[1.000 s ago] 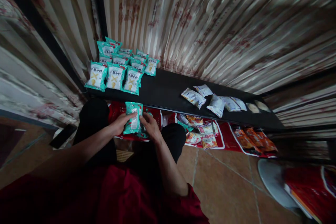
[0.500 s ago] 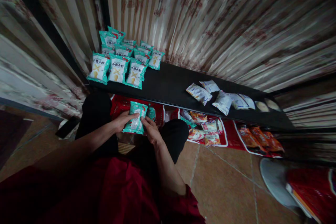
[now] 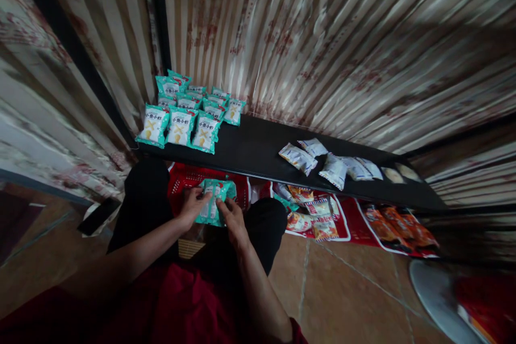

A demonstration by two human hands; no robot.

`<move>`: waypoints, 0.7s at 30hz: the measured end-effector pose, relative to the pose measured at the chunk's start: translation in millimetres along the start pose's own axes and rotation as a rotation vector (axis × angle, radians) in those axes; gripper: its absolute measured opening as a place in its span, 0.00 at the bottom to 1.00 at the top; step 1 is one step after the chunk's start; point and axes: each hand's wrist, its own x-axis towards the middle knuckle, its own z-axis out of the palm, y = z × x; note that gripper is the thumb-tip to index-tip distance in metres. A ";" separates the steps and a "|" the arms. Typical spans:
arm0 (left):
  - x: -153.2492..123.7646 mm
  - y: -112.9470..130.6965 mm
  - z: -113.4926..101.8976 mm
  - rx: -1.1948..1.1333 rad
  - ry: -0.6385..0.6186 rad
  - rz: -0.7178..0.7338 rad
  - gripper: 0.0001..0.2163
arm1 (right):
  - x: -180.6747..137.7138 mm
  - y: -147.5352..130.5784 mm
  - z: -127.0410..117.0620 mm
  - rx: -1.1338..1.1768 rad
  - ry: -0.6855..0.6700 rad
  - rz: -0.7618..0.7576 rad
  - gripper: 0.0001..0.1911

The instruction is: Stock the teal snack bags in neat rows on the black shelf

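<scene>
Between my hands, above my lap, is a teal and white snack bag (image 3: 212, 208), its back with printed text facing up. My left hand (image 3: 194, 207) grips its left side, and my right hand (image 3: 231, 215) grips its right side with the thumb on top. Just beyond it is a red basket (image 3: 180, 178) under the shelf edge, partly hidden by the bag. On the left end of the black shelf (image 3: 245, 146) several matching teal snack bags (image 3: 180, 126) stand in rows, fronts facing me.
Several silvery-white packets (image 3: 334, 170) lie toward the shelf's right. Below, a red basket holds mixed snack packets (image 3: 318, 208), and another holds orange packets (image 3: 403, 226). A grey round stool (image 3: 431, 293) stands at lower right. A black phone-like object (image 3: 99, 216) lies at left. Striped curtains (image 3: 282, 37) hang behind.
The camera view has tilted up, so the shelf and its bags appear lower. Both hands still hold the snack bag, which has tipped slightly away from me toward the basket.
</scene>
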 end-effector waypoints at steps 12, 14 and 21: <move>-23.5 23.0 -10.4 0.042 -0.111 0.029 0.24 | -5.2 -4.9 -1.5 0.111 0.115 -0.063 0.22; -28.2 31.8 -14.5 0.043 -0.111 0.009 0.23 | -8.0 -9.3 1.6 0.102 0.088 -0.121 0.20; -52.5 66.4 -27.5 -0.081 -0.373 -0.040 0.24 | -11.2 -29.9 20.5 -0.073 0.051 -0.371 0.12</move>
